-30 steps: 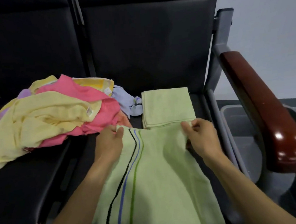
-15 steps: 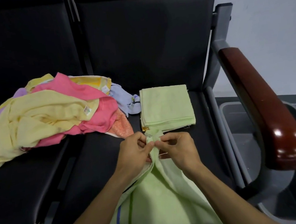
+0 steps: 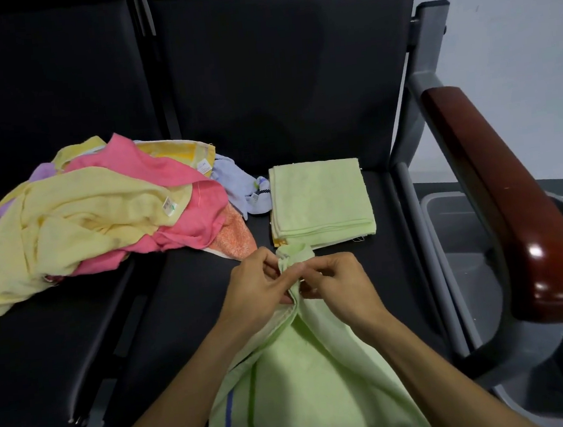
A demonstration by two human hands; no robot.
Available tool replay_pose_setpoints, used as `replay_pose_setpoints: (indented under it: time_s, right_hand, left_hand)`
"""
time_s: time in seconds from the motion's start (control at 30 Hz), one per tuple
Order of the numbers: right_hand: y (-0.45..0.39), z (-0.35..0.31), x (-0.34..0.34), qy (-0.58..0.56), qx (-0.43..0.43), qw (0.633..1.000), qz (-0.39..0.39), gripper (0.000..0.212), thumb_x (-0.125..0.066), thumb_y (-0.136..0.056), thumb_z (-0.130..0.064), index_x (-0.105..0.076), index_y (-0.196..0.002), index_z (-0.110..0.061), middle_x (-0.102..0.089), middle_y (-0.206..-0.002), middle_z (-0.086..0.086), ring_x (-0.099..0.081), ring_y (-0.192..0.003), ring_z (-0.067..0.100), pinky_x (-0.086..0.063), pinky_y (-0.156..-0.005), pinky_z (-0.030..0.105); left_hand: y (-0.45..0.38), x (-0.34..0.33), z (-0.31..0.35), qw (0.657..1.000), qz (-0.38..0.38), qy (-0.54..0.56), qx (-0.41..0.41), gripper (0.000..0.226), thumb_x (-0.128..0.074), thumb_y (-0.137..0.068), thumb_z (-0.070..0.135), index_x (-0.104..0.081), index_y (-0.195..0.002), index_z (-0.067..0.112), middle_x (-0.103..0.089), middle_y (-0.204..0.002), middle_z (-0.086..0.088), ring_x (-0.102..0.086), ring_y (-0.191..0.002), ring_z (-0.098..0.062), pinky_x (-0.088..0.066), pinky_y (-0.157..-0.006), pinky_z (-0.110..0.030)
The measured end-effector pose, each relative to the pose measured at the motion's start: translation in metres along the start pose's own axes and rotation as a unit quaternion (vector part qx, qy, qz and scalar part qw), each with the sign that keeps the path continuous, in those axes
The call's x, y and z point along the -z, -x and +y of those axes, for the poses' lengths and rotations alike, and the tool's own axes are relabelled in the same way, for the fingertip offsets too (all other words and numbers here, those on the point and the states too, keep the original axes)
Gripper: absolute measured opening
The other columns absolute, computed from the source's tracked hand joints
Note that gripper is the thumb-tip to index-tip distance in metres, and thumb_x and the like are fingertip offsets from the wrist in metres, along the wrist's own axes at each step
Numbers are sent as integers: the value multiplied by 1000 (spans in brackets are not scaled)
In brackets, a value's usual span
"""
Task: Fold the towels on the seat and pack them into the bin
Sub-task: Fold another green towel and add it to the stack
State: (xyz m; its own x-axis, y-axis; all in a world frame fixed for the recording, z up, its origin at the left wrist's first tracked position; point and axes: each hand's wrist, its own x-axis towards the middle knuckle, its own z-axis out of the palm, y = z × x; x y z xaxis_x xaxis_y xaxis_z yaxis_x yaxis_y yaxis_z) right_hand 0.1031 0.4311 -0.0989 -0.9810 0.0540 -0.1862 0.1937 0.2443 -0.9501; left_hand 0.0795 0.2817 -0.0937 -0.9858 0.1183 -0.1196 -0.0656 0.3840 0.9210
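Black seat (image 3: 299, 125), grey bin (image 3: 453, 231) right. Left hand (image 3: 259, 287) and right hand (image 3: 338, 283) pinch green striped towel (image 3: 303, 383) corners together, mid first fold; next, lay flat, halve again.

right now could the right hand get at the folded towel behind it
Probably yes, once freed. The folded towel lies flat on the seat just beyond the right hand with nothing between them, but that hand and the left hand are pinching the striped towel.

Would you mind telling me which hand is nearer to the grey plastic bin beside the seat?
Right. The right hand pinches the striped green towel on the side toward the grey plastic bin; the left hand is farther away.
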Motion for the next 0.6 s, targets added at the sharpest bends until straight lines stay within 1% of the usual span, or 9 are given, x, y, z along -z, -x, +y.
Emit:
replay_pose_setpoints:
  time_s: [0.07, 0.1, 0.17, 0.2, 0.27, 0.3, 0.37, 0.43, 0.6]
  right_hand:
    - [2, 0, -1, 13, -1, 999, -33, 36, -53, -88, 4, -82, -90, -17, -78, -85, -2, -74, -85, 16, -61, -86, 41]
    - [2, -1, -1, 19, -2, 999, -38, 38, -51, -87, 6, -81, -89, -17, -78, -85, -2, -74, -86, 16, -60, -87, 40]
    - [2, -1, 1, 19, -3, 1000, -17, 36, -51, -86, 7, -77, -87, -17, -77, -80, 2, -73, -83, 19, -60, -85, 43]
    - [1, -1, 3, 30, 0, 1000, 3, 31, -51, -88, 5, -72, -91, -19, -76, -78, 2, -73, -81, 19, -60, -83, 44]
    - [-3, 3, 8, 96, 24, 995, 27, 27, -53, -91, -3, -56, -103, -27, -74, -76, -1, -70, -84, 17, -58, -81, 43]
    - [-5, 6, 9, 133, 35, 990, 20, 30, -54, -91, -7, -50, -108, -31, -73, -77, -2, -68, -89, 17, -56, -82, 41]
    - [-8, 9, 9, 170, 39, 985, -14, 41, -58, -91, -10, -44, -119, -37, -70, -78, -2, -65, -95, 19, -55, -84, 41]
    - [-12, 12, 7, 192, 43, 980, -34, 46, -60, -92, -12, -42, -125, -38, -69, -79, -3, -63, -94, 21, -55, -83, 44]
    - [-20, 15, 0, 241, 37, 967, -71, 31, -63, -93, -24, -44, -115, -35, -70, -83, -2, -65, -90, 24, -56, -79, 46]
  left_hand:
    - [2, 0, 1, 999, -3, -41, -5, 43, -81, -81, 38, -58, -87, 2, -68, -74, -16, -66, -60, -23, -59, -59, -37]
    - [1, 1, 0, 999, -5, -52, -10, 41, -83, -82, 34, -57, -85, 2, -67, -73, -17, -64, -58, -22, -56, -53, -32]
    - [-1, 3, -2, 997, -8, -70, -20, 32, -82, -83, 19, -56, -82, 1, -59, -63, -8, -51, -49, -8, -46, -46, -21]
    - [-3, 4, -3, 996, -5, -88, -26, 28, -80, -83, 15, -55, -81, 2, -54, -59, -1, -45, -47, -5, -42, -47, -19]
    - [-4, 4, -4, 992, 0, -119, -40, 24, -78, -83, 13, -56, -81, 3, -48, -56, 7, -41, -47, -4, -38, -50, -20]
    - [-3, 4, -5, 991, 0, -124, -45, 23, -77, -84, 13, -56, -81, 4, -47, -56, 8, -40, -47, -4, -36, -50, -19]
    - [-1, 3, -5, 990, -6, -126, -54, 22, -76, -83, 11, -55, -80, 5, -47, -57, 7, -40, -48, -4, -35, -49, -17]
    - [1, 2, -3, 990, -13, -126, -65, 23, -76, -83, 9, -53, -77, 9, -48, -56, 6, -41, -48, -4, -36, -50, -17]
    - [2, 2, -2, 989, -19, -117, -83, 28, -78, -81, 7, -51, -74, 11, -44, -53, 9, -38, -48, -6, -33, -47, -17]
